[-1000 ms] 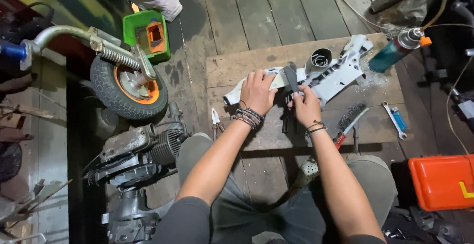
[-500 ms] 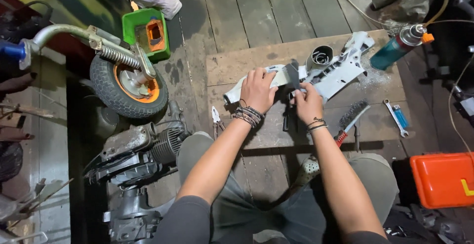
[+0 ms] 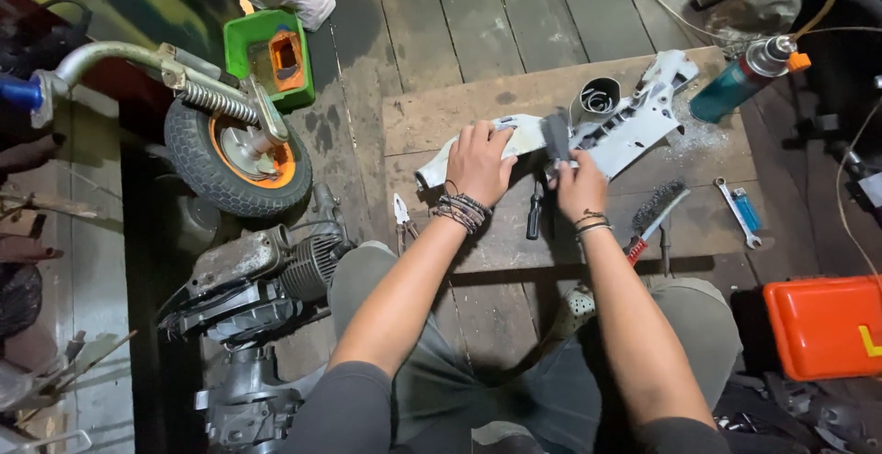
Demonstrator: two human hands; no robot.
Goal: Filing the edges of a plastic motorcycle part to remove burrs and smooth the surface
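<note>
You have 1 white casing (image 3: 616,132), 1 spray can (image 3: 744,82), 1 wire brush (image 3: 659,208), 1 wrench (image 3: 732,208), 1 wheel (image 3: 234,160), 1 orange case (image 3: 822,325), 1 pair of pliers (image 3: 401,218).

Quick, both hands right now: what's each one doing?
Left hand: pressed flat, palm down, on the white housing part.
Right hand: closed on a dark tool against it.

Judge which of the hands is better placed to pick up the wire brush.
Right, probably. The right hand lies just beside the wire brush, while the left hand presses on the white housing.
</note>
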